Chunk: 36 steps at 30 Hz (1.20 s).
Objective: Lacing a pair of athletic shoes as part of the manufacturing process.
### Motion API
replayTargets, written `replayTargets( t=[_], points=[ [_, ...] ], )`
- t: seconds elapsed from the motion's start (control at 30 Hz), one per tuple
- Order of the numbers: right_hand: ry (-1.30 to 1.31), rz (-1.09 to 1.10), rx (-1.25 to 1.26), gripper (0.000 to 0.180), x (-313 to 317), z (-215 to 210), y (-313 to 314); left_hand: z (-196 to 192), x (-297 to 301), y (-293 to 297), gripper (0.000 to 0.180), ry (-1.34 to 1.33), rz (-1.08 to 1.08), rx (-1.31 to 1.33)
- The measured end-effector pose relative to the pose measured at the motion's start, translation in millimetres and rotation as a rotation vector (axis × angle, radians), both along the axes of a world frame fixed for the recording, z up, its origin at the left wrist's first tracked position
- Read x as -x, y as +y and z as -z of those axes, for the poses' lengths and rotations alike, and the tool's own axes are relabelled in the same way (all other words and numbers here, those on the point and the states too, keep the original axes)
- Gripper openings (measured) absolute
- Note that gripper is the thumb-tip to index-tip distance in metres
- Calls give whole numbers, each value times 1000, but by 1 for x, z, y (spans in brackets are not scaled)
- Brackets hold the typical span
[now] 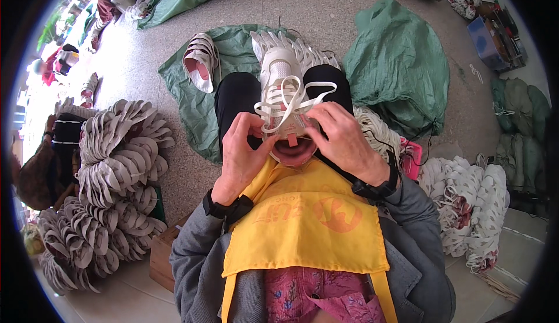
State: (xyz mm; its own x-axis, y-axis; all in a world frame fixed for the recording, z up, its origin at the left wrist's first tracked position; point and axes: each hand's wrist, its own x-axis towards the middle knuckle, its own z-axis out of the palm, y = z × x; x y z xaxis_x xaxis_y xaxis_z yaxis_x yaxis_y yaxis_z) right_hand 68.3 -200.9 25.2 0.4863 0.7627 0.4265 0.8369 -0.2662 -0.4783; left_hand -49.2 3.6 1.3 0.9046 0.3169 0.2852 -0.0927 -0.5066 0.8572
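A white sneaker rests between my knees, its toe pointing away from me and its pink-lined opening toward me. A white shoelace crosses its front and stands up in loose loops. At the left eyelet edge my left hand is closed, thumb and forefinger pinching the lace. My right hand is closed at the right edge, its fingertips on the lace beside the eyelets. The small parts under the fingertips are hidden. A pink tab shows at the tongue between both hands.
A green sheet lies ahead, with one unlaced shoe upper and a row of white uppers. Stacked grey uppers stand at left. A green sack, a bundle of white laces and white uppers are at right.
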Motion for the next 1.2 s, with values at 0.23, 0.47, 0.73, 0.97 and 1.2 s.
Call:
replayTargets(
  t=[0.23,0.47,0.73,0.97,1.2],
  points=[
    [55,97,-23,26,0,10,-1,0,2,-1,22,-35,-11,-265],
    [-209,16,123,21,-6,6,1,2,-6,2,18,-62,-35,-300],
    [-550,-107,320,11,-19,-13,19,4,-7,3,18,-87,-26,-175],
    [-266,-385,-9,13,49,-5,24,4,-5,1,21,-13,-36,-14],
    [170,-77,-87,9,23,1,35,4,-4,4,19,-49,-33,-28]
  ],
)
